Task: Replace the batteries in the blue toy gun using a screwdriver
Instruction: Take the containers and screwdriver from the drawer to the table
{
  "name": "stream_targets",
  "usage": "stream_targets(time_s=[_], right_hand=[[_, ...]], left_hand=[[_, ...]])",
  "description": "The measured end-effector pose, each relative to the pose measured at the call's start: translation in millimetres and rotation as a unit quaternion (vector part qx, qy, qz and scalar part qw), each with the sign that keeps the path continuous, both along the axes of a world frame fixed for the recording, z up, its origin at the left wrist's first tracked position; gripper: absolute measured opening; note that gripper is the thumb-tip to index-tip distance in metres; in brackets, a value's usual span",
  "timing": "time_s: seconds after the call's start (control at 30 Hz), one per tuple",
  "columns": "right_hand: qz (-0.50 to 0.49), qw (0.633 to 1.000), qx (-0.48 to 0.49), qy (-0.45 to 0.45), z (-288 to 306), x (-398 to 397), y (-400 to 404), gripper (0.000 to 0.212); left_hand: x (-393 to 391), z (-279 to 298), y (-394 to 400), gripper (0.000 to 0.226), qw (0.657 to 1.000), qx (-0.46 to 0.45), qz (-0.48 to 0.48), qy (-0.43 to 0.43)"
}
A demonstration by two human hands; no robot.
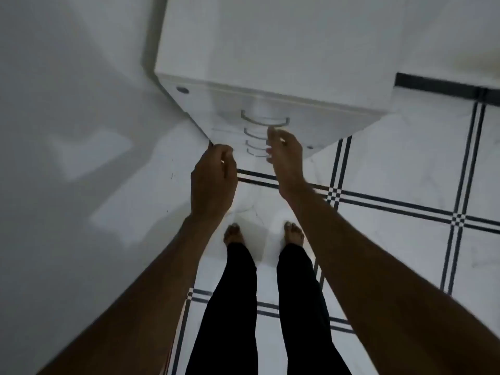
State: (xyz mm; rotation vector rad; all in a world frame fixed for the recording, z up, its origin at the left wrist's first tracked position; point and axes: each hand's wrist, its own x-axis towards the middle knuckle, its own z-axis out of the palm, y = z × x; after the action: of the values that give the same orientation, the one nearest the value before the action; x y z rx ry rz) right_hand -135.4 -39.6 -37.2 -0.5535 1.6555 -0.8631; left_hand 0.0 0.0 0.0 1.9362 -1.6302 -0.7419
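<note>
Both hands point(213, 180) outstretched before drawer handles point(263, 120)

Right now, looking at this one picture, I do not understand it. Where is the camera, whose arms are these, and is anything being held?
The camera sits on a person's head and looks down, so you see their own arms, legs and bare feet on a tiled floor. In front stands a white drawer cabinet with curved metal handles. The right hand reaches toward the handles, fingers loosely curled, holding nothing I can see. The left hand is curled near the cabinet's corner; whether it holds something is unclear. No toy gun or screwdriver shows.
</note>
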Motion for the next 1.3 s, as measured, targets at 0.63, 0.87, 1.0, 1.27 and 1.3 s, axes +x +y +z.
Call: stream_targets(time_s=[0.63, 0.87, 1.0, 1.27, 1.3], right_hand=[[-0.220, 0.950, 0.068, -0.210, -3.9, 26.0, 77.3, 0.021], [-0.198, 0.949, 0.126, -0.208, -1.2, 36.9, 157.8, 0.021], [-0.146, 0.967, 0.139, -0.158, 3.5, 35.8, 185.4, 0.023], [0.043, 0.965, 0.221, -0.133, 68.9, 9.5, 177.9, 0.018], [0.100, 0.964, 0.206, -0.133, 85.5, -0.7, 173.8, 0.020]], left_hand=[[54.6, 28.4, 40.2, 0.030, 0.995, -0.077, 0.031, 0.055], [43.1, 36.4, 43.2, 0.028, 0.995, -0.075, 0.035, 0.064], [31.1, 26.2, 33.6, 0.025, 0.996, -0.022, 0.021, 0.079], [28.4, -18.6, -5.6, 0.028, 0.990, 0.125, -0.029, -0.063], [27.7, -21.5, -10.6, 0.037, 0.986, 0.150, -0.035, -0.070]])
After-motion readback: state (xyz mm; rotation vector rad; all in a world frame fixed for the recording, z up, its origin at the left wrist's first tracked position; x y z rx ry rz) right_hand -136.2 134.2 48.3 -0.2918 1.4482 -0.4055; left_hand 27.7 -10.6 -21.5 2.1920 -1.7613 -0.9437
